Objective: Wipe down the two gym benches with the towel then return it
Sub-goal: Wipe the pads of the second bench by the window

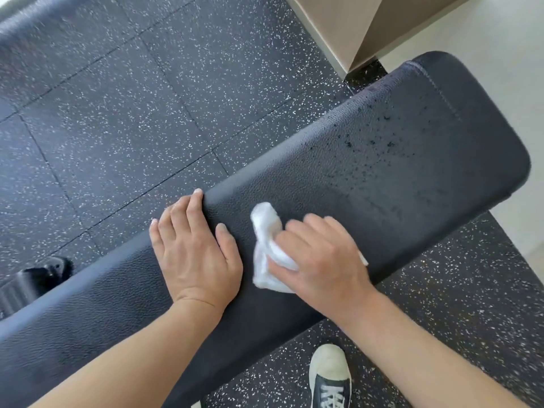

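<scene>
A long black padded gym bench (397,160) runs diagonally from lower left to upper right, with dark wet droplets speckling its far end. My right hand (321,257) presses a crumpled white towel (269,248) flat onto the middle of the pad; part of the towel is hidden under my palm. Beside it my left hand (194,251) rests flat on the pad, fingers apart and curled over the bench's far edge, holding nothing. The curved black edge of what looks like a second bench (29,22) shows at the top left corner.
Black speckled rubber floor tiles (132,119) surround the bench. A beige wall corner (362,28) stands at the top right beside pale flooring. A black bench foot (32,281) pokes out at the left. My sneaker (331,378) stands on the floor below the bench.
</scene>
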### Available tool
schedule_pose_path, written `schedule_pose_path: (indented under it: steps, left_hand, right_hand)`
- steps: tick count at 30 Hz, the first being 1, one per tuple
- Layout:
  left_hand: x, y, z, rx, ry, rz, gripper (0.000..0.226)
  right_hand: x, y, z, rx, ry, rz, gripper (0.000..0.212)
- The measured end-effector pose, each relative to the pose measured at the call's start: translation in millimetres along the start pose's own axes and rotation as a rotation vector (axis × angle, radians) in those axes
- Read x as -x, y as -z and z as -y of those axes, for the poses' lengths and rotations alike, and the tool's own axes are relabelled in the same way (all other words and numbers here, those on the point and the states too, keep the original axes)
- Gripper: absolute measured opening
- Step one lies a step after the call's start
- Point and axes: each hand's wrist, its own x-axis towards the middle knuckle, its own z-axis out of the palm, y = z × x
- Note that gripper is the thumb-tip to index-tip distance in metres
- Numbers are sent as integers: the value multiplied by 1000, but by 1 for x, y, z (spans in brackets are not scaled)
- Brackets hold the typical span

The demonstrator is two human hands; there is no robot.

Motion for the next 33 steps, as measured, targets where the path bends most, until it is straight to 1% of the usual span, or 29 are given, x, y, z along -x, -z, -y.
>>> schedule_pose_path:
  steps: [2, 4, 6, 8, 10, 12, 15, 17, 18, 20, 22, 24, 26, 29, 31, 33]
  left_hand:
    - [0, -1, 0, 3, 0, 0, 64]
    - [1, -1, 1, 1, 5, 1, 64]
    - [1, -1, 1, 9, 6, 2, 64]
    - [1, 0, 0, 12, 7, 1, 64]
    - [0, 0, -1, 5, 5, 1, 64]
    - [1, 0, 0, -9, 4, 10, 64]
    - [1, 1, 0, 1, 7, 18, 64]
    - [0, 1, 0, 8, 8, 10, 64]
    - [0, 1, 0, 3, 10, 2, 64]
    - [1, 0, 1, -4, 12, -6, 63]
    - [1, 0, 0, 2, 11, -13, 62]
    - [2, 0, 1, 8, 12, -15, 62]
    - [2, 0, 0, 16, 12, -7, 62]
    - [0, 0, -1, 13, 21, 7, 63]
    - [1, 2, -1, 23, 17, 16, 63]
    - [0, 4, -2, 38, 19, 24, 63]
  right_hand:
    - [17, 17, -26, 41, 48, 8, 23]
    - [8, 24, -52, 162, 23, -22, 24]
    - [-19, 22, -68, 213, -131, -88, 28]
    - [-58, 13, -68, 172, -309, -134, 28]
    - [-90, -3, -49, 161, -394, -100, 25]
    - [-105, -21, -18, 138, -347, -38, 31]
    - [-83, -28, 19, 60, -146, 36, 28]
    - [-51, -18, 13, 28, -70, 32, 25]
    - [-34, -11, 2, 24, -37, 21, 21]
    - [-4, 10, -27, 58, 7, 11, 22]
    - [11, 30, -60, 84, -2, 4, 25]
    - [4, 43, -86, 92, -93, -3, 32]
    - [-19, 44, -96, 114, -208, -29, 39]
    - [-55, 26, -79, 133, -299, -30, 43]
    - [-65, 15, -59, 124, -288, -18, 42]
    - [-62, 8, -41, 118, -232, -3, 39]
